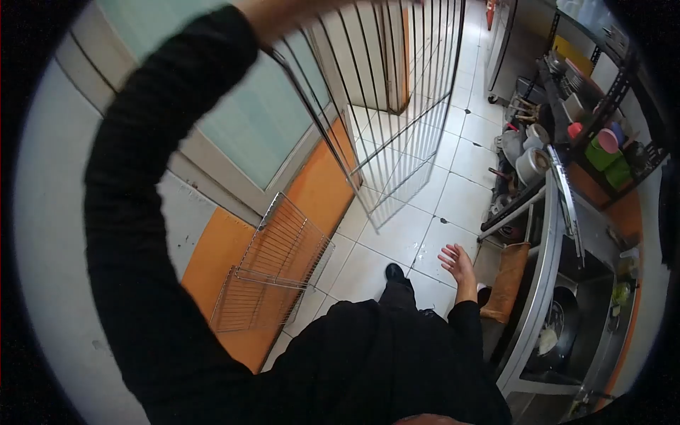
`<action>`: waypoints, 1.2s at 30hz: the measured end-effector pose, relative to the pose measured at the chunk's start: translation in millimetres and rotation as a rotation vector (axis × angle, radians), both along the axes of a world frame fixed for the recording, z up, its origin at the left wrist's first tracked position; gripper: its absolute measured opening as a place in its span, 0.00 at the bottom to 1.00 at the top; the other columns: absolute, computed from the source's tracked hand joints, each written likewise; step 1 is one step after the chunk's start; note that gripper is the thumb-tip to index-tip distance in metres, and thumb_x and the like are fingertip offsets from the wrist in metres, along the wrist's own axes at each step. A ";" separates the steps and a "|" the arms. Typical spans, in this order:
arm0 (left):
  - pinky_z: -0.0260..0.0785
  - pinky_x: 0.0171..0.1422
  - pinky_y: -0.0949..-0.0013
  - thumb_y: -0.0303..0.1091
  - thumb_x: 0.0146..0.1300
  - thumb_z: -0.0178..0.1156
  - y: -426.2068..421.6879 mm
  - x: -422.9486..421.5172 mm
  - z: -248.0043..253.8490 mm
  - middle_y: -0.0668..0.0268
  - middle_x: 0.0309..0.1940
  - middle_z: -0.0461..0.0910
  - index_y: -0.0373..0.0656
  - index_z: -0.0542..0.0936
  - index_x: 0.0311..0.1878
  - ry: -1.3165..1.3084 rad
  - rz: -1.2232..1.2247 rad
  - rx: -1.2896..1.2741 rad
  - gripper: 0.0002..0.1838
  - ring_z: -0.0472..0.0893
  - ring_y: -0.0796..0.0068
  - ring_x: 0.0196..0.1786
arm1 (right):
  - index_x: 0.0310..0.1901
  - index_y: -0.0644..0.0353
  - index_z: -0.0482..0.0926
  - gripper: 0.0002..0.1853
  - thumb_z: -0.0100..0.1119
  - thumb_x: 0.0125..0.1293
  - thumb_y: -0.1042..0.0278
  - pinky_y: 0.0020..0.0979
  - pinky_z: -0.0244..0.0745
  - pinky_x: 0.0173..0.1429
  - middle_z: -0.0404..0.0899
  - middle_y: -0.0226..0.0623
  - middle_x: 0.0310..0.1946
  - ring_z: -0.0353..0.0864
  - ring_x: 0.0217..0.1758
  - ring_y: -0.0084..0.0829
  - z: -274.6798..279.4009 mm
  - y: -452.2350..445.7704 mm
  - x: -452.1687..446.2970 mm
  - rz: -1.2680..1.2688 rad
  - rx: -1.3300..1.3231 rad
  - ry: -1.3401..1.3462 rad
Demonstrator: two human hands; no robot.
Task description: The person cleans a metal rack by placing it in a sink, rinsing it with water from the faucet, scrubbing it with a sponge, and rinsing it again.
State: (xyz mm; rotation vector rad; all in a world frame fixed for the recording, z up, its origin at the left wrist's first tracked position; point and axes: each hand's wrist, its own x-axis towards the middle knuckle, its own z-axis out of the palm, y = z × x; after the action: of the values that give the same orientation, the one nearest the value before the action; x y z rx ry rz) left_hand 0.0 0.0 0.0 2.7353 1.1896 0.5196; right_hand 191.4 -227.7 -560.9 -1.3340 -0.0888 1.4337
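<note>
My left arm is raised, and my left hand (287, 15) is at the top edge of the view, partly cut off. It holds a large metal wire rack (397, 142), which hangs tilted in the air over the floor. The fingers themselves are mostly out of view. Lower down, my right hand (459, 263) is held out with its fingers apart and nothing in it, beside the sink counter. Other wire racks (280, 241) lean against the orange lower wall on the left.
A steel sink (567, 333) on the right holds a dark pan (563, 322). Behind it, a black shelf unit (545, 92) carries pots, plates and a green container (608, 159). A brown cloth (506, 283) hangs at the counter's side. White floor tiles (397, 241) run up the aisle.
</note>
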 end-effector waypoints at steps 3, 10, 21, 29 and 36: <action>0.70 0.35 0.69 0.44 0.54 0.60 74.7 30.0 -87.6 0.60 0.25 0.77 0.40 0.78 0.31 0.012 -0.099 -0.053 0.14 0.76 0.69 0.29 | 0.52 0.57 0.69 0.24 0.45 0.62 0.48 0.36 0.67 0.46 0.74 0.35 0.49 0.77 0.47 0.37 -38.2 3.6 2.1 -0.043 -0.124 -0.069; 0.62 0.23 0.64 0.51 0.49 0.64 208.9 9.2 -288.2 0.59 0.14 0.73 0.40 0.75 0.18 0.089 -0.021 -0.004 0.21 0.73 0.66 0.19 | 0.49 0.56 0.71 0.21 0.47 0.59 0.52 0.34 0.65 0.30 0.77 0.37 0.40 0.78 0.33 0.34 -149.3 -63.7 -3.5 0.057 -0.552 -0.158; 0.66 0.33 0.59 0.47 0.51 0.62 254.7 -55.8 -428.2 0.55 0.22 0.77 0.39 0.75 0.27 0.145 0.343 -0.308 0.18 0.77 0.55 0.28 | 0.42 0.61 0.75 0.16 0.50 0.58 0.58 0.37 0.72 0.43 0.79 0.43 0.35 0.79 0.40 0.37 -177.1 -23.5 48.7 0.706 -0.655 -0.702; 0.69 0.40 0.54 0.44 0.54 0.60 287.2 -68.9 -472.2 0.52 0.30 0.79 0.41 0.76 0.35 0.242 0.456 -0.269 0.15 0.79 0.54 0.36 | 0.42 0.60 0.76 0.15 0.52 0.58 0.59 0.36 0.72 0.46 0.79 0.46 0.36 0.78 0.41 0.42 -105.7 102.2 48.9 0.637 -0.297 -0.855; 0.69 0.43 0.55 0.36 0.57 0.56 274.9 -82.4 -491.9 0.53 0.26 0.79 0.41 0.72 0.39 0.384 0.551 -0.276 0.11 0.80 0.54 0.33 | 0.42 0.56 0.76 0.16 0.55 0.57 0.54 0.35 0.72 0.44 0.80 0.43 0.36 0.79 0.40 0.40 -174.7 54.7 51.3 0.755 -0.185 -0.710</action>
State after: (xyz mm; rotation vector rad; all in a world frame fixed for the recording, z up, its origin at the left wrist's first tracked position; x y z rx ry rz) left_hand -82.4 274.9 -491.9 2.3135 1.9535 -0.1422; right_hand 242.7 -173.1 -735.6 -2.0407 -1.0373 1.5034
